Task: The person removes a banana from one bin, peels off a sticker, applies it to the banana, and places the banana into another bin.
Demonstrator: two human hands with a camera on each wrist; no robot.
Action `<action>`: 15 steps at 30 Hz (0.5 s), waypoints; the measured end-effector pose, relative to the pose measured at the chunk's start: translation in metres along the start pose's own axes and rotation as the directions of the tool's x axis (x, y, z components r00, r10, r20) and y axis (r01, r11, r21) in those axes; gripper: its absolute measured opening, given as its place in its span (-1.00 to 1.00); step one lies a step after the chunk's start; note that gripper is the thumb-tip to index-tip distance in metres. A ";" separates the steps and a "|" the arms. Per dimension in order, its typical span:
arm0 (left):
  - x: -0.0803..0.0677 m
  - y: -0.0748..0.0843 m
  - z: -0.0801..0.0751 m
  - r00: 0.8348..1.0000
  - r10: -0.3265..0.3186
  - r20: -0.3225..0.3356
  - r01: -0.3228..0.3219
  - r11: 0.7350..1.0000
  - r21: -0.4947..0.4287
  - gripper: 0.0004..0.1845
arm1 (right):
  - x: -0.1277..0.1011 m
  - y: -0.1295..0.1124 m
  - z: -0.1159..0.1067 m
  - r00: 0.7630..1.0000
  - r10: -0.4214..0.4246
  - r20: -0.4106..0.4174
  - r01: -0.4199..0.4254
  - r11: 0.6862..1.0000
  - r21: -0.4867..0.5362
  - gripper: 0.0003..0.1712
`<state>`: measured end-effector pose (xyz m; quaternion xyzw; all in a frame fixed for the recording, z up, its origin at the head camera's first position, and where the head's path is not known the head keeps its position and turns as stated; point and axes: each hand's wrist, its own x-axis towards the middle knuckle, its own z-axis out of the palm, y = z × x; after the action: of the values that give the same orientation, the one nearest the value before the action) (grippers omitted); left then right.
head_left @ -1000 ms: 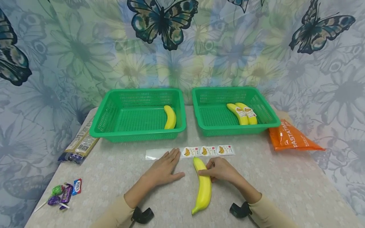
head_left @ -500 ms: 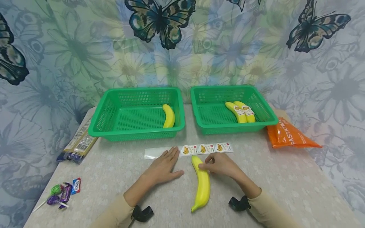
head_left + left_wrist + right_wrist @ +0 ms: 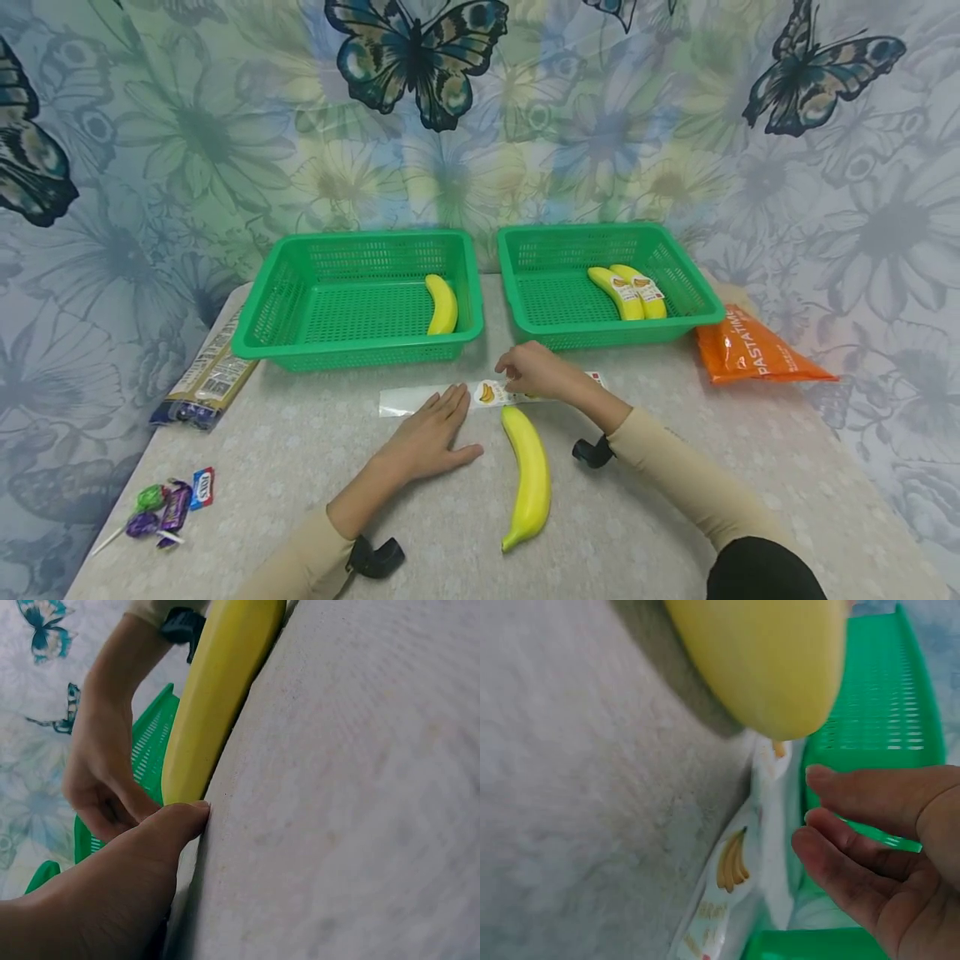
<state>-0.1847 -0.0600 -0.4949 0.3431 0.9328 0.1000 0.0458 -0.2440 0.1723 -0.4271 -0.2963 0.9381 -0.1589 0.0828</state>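
Holds right hand [image 3: 542, 369] above the right half of strip [image 3: 405, 402], slanting in from near right of it, loosely bent, with thumb parted from fingertips. Rests left hand [image 3: 431, 437] flat, with straight fingers side by side on strip and thumb spread in front of it. Has banana [image 3: 528, 479] lying lengthwise before strip. Shows labels [image 3: 489, 392] along strip's right half, partly hidden behind right hand.

head: bright, even lt | 2 wrist cams: dimmer | R: banana [image 3: 769, 667] blurry

Sweets [image 3: 176, 506] and gold packet [image 3: 208, 379] at left, orange bag [image 3: 752, 352] right
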 end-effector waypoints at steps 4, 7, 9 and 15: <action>0.000 -0.001 0.001 1.000 -0.008 0.001 0.008 1.000 -0.007 -0.03 | 0.021 0.001 0.007 0.997 -0.007 0.080 0.011 0.999 -0.042 -0.60; 0.000 -0.002 0.002 1.000 -0.008 0.006 0.008 1.000 -0.007 -0.03 | 0.029 0.001 0.012 0.993 -0.013 0.118 0.017 0.999 -0.039 -0.60; 0.000 -0.002 0.002 1.000 -0.005 0.008 0.005 1.000 -0.007 -0.03 | 0.031 0.000 0.014 0.991 -0.007 0.131 0.010 1.000 -0.029 -0.62; -0.001 -0.002 0.001 1.000 -0.004 0.011 0.004 1.000 -0.001 -0.03 | 0.030 -0.003 0.018 0.994 0.020 0.109 -0.019 1.000 -0.012 -0.72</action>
<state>-0.1850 -0.0620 -0.4967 0.3417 0.9332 0.0985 0.0515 -0.2625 0.1477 -0.4452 -0.2959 0.9359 -0.1368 0.1337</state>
